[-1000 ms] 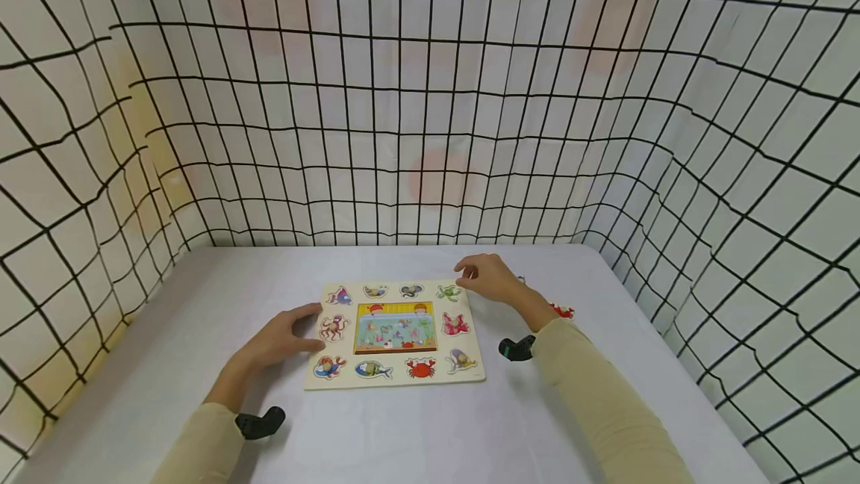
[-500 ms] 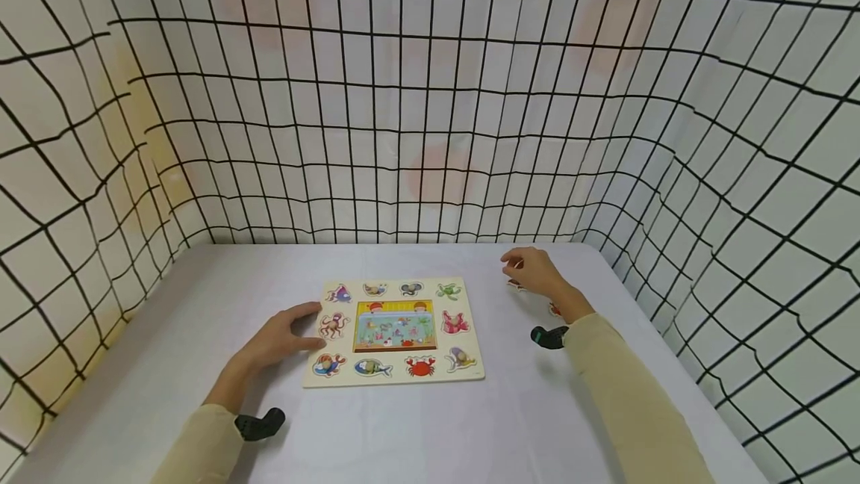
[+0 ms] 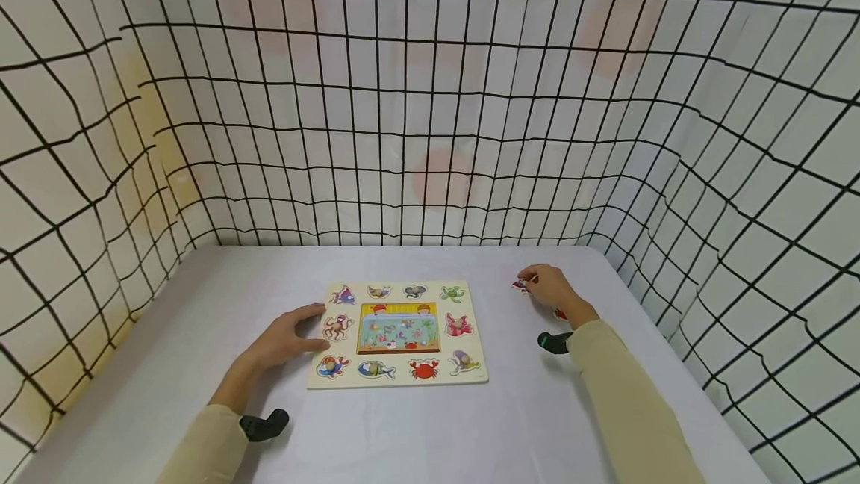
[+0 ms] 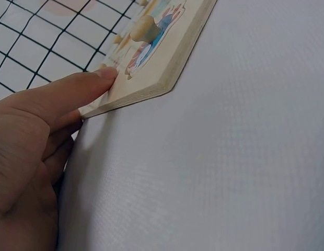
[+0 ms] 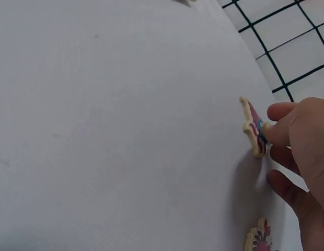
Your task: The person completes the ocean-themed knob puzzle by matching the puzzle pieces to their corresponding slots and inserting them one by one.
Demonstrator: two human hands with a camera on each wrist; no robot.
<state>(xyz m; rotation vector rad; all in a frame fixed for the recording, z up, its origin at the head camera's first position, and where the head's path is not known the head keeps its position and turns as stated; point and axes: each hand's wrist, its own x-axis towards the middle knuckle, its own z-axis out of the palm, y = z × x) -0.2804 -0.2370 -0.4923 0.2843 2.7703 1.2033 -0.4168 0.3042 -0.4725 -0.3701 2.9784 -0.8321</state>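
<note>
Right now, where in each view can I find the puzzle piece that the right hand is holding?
Head: the puzzle piece is right of centre, below mid-height, held by the right hand.
Left wrist: not in it.
Right wrist: puzzle piece right of centre, near mid-height.
Shared landmark: the black-gridded wall, in all three views.

I am in a screened-off booth, which looks more like a lab's recording set-up than a home: white walls ruled with a black grid stand behind and along both sides of my white table, and small black devices jut out beside my beige sleeves.
</note>
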